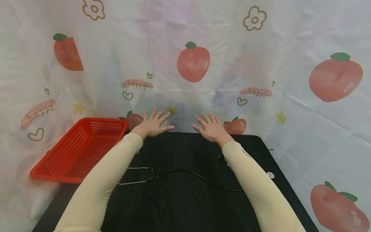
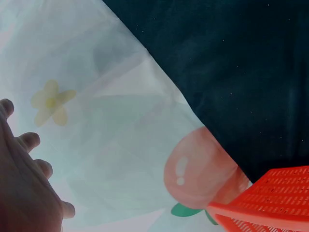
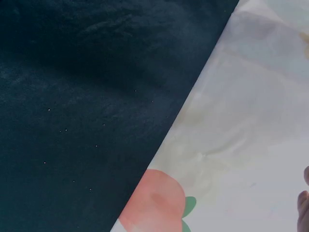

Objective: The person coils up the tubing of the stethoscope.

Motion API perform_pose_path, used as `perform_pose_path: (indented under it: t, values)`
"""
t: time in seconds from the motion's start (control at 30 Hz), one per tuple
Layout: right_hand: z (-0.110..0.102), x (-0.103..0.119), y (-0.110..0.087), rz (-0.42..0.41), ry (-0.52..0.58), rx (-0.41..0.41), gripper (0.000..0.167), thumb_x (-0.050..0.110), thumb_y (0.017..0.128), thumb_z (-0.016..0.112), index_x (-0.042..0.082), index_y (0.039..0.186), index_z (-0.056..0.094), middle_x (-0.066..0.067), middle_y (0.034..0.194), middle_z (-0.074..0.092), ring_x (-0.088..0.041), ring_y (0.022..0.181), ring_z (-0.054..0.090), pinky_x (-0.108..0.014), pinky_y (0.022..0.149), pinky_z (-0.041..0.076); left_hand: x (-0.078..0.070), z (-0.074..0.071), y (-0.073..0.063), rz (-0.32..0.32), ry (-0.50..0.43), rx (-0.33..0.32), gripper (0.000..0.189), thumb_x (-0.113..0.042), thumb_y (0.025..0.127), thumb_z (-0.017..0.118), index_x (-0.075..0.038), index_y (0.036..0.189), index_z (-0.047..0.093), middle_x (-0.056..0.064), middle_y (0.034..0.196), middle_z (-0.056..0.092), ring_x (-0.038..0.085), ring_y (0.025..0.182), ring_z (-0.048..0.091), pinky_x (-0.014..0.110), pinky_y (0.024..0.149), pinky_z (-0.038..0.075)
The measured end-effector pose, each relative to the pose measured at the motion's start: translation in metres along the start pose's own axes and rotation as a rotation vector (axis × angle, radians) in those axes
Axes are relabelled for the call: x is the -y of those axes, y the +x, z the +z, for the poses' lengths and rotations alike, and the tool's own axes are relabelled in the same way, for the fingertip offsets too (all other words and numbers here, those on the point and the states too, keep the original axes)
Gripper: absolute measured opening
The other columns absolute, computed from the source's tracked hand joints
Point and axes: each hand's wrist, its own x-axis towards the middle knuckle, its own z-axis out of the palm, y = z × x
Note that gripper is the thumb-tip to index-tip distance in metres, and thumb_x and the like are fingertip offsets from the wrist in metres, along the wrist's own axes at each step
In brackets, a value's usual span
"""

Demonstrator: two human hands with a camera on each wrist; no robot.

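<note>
Both hands reach forward, spread and holding nothing, above the far edge of the black table (image 1: 185, 206). My left hand (image 1: 152, 125) has its fingers fanned out; in the left wrist view the same hand (image 2: 24, 179) shows at the lower left. Opposite it, my right hand (image 1: 212, 129) also has straight fingers, and only fingertips (image 3: 303, 205) enter the right wrist view. Between the forearms lies a stethoscope with metal ear tubes (image 1: 136, 168) and a black hose (image 1: 197, 175). The left sleeve partly covers the ear tubes, and the hose runs behind the right sleeve.
A red perforated basket (image 1: 73, 178) stands at the left, beside my left forearm. A small white disc (image 1: 270, 175) lies near the table's right edge; whether it joins the hose is hidden. A fruit-printed curtain (image 1: 220, 74) hangs around the back and sides.
</note>
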Motion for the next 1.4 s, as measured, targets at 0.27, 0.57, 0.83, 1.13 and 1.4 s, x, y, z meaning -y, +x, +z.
perform_pose_path:
  t: [0.27,0.57,0.83,1.13,1.4]
  values:
    - [0.002,0.008,-0.004,-0.022,-0.028,0.005,0.077,0.069,0.105,0.025,0.024,0.167,0.017,-0.01,0.175,0.009,-0.041,0.16,-0.001,-0.061,0.127,0.001,0.003,-0.001,-0.012,-0.006,0.01,0.044,0.091,-0.083,0.096,0.033,-0.027,0.167,0.017,0.014,0.173,0.013,0.041,0.16,0.0,0.074,0.119,-0.008]
    - [0.056,0.054,-0.015,-0.179,-0.025,0.189,0.066,0.058,0.107,0.045,0.021,0.161,0.037,-0.013,0.159,0.045,-0.039,0.145,0.044,-0.06,0.117,0.035,0.008,0.038,-0.084,-0.162,0.01,0.525,0.072,-0.03,0.08,0.09,0.002,0.137,0.059,0.02,0.137,0.063,0.04,0.134,0.054,0.054,0.113,0.042]
    - [0.126,0.088,-0.055,-0.41,-0.038,0.202,0.034,0.038,0.103,0.064,0.019,0.132,0.066,-0.002,0.119,0.066,-0.022,0.105,0.063,-0.039,0.088,0.055,0.024,0.114,-0.146,-0.18,-0.017,0.203,0.063,-0.015,0.067,0.095,-0.006,0.118,0.06,0.014,0.105,0.062,0.037,0.101,0.057,0.058,0.091,0.049]
    - [0.119,0.067,-0.069,-0.155,0.344,-0.093,0.016,0.027,0.106,0.06,0.021,0.119,0.068,0.005,0.106,0.07,-0.01,0.085,0.065,-0.034,0.072,0.053,0.025,0.145,-0.15,-0.113,-0.161,-0.052,0.038,-0.029,0.07,0.082,-0.016,0.088,0.051,-0.007,0.074,0.054,0.014,0.065,0.05,0.034,0.061,0.042]
    - [0.074,0.057,-0.098,-0.089,0.577,-0.288,0.018,0.025,0.101,0.07,0.022,0.119,0.071,0.006,0.1,0.074,-0.005,0.083,0.067,-0.031,0.074,0.055,-0.002,0.13,-0.151,-0.113,-0.626,-0.073,0.035,-0.017,0.083,0.078,-0.011,0.089,0.045,-0.004,0.073,0.064,0.012,0.043,0.06,0.03,0.046,0.051]
